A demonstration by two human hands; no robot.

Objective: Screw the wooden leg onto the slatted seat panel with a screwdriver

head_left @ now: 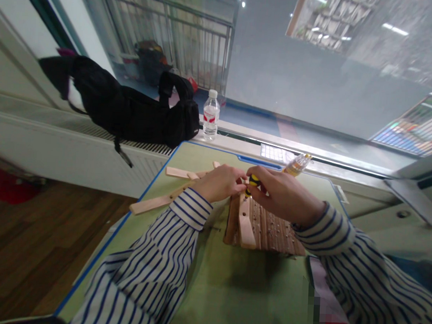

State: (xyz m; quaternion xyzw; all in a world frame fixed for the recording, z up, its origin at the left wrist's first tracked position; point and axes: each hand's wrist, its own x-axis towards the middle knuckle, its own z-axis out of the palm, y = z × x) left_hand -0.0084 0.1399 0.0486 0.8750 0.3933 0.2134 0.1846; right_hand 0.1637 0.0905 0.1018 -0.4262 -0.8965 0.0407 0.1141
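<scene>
A black bag lies across the radiator to your left, near a white-capped bottle with a red label. Metal railings show in the window before you; wood flooring lies below.

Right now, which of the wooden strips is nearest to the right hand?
The strip over the brown ribbed block, below the yellow-black tool; the other strips are farther left.

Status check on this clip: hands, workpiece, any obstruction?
Right hand gripping black-and-yellow tool; left hand beside it, grip unclear. Wooden strip on brown cardboard. Hands partly hide the tool.
</scene>
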